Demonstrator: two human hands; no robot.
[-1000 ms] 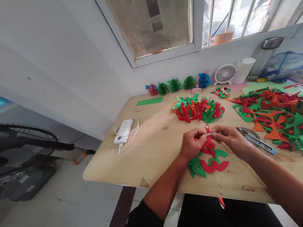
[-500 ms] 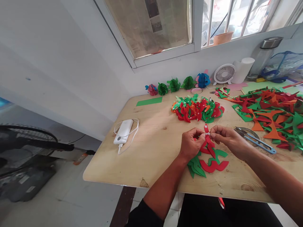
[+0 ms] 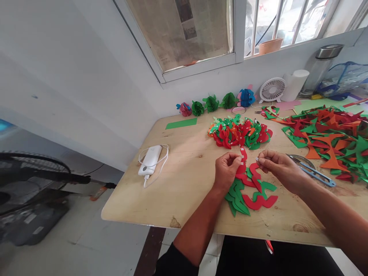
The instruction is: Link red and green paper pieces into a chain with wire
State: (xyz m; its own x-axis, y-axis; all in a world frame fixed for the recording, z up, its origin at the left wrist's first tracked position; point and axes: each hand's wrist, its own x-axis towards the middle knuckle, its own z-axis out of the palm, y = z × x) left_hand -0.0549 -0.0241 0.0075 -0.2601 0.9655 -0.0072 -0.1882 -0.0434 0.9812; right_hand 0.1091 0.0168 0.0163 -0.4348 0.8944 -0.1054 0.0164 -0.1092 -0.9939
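My left hand (image 3: 227, 170) pinches a wavy red paper cutout (image 3: 243, 153) with small white patches along it. To its right, apart from it, my right hand (image 3: 273, 165) holds a tiny white piece (image 3: 257, 159) between thumb and fingertips; it looks like a bit of tape or backing paper. Below the hands lie loose cutouts: green leaf-like ones (image 3: 237, 197), a red curved one (image 3: 260, 202) and a smaller green one (image 3: 268, 186). Beside my right hand are a light-blue utility knife (image 3: 317, 176) and a dark round object partly hidden by the hand.
A pile of red and green cutouts (image 3: 230, 132) sits behind the hands. Paper scraps (image 3: 336, 134) cover the right side. A white power bank (image 3: 152, 156) with its cable lies left. Along the wall stand folded-paper figures (image 3: 212, 102), a small fan (image 3: 272, 90) and a bottle (image 3: 319, 71).
My hands have moved apart. The left has shifted left with the red cutout, and the right now holds the small white piece away from it.
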